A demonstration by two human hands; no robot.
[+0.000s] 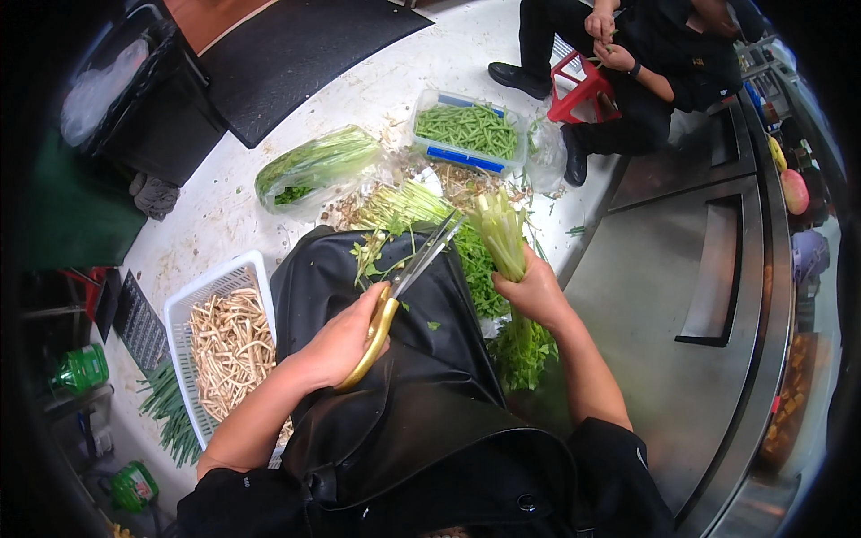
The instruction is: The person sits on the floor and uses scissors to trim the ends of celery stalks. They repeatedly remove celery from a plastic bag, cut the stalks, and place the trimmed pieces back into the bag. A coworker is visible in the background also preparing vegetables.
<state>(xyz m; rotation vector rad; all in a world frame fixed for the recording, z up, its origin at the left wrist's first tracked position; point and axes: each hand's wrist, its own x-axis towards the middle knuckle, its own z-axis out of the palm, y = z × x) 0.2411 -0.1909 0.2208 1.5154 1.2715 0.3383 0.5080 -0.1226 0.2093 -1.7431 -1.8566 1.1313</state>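
My left hand [348, 336] grips a pair of scissors [382, 323] with gold handles, the steel blades pointing up and to the right, slightly apart. In my right hand [536, 288] is a bunch of celery [499, 235], pale cut stalks upward, leafy tops hanging below the fist beside my knee. A black apron [430, 363] covers my lap, with leaf scraps and a few trimmed sprigs [372, 252] on it. Beyond my knees lies a heap of celery stalks [403, 205] with leaves, among brown root trimmings [464, 185].
A white plastic basket [173, 316] of pale root pieces stands at left, beside long green leaves [168, 410]. Ahead are bagged greens [323, 165] and a clear tub [474, 163] of green beans. A co-worker [646, 81] sits beyond. Steel cabinets [646, 296] flank my right; a black bin [161, 101] stands upper left.
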